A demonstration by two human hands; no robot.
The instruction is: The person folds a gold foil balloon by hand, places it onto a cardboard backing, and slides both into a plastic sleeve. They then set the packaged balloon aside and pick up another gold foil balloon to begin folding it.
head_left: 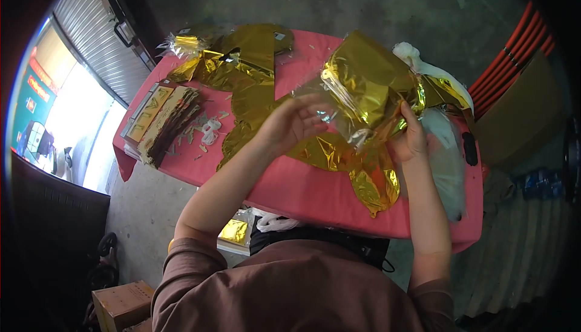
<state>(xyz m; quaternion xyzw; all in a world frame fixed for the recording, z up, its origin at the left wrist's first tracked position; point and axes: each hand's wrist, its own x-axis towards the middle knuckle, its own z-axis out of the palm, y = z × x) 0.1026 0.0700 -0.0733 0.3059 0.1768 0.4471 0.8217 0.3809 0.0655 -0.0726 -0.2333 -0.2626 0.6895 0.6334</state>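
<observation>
A folded gold foil balloon is raised over the table, with crinkled clear plastic around its near left side. My right hand grips its lower right edge. My left hand is at the left side of the plastic, palm partly up and fingers apart, fingertips right at the film. Below them, a flattened gold foil balloon spreads across the pink tablecloth, its rounded tip near the front edge.
Stacked packets stand at the table's left, beside white string and scraps. More gold foil lies at the back. A translucent plastic bag and a dark object are at the right. Cardboard and orange poles stand beyond.
</observation>
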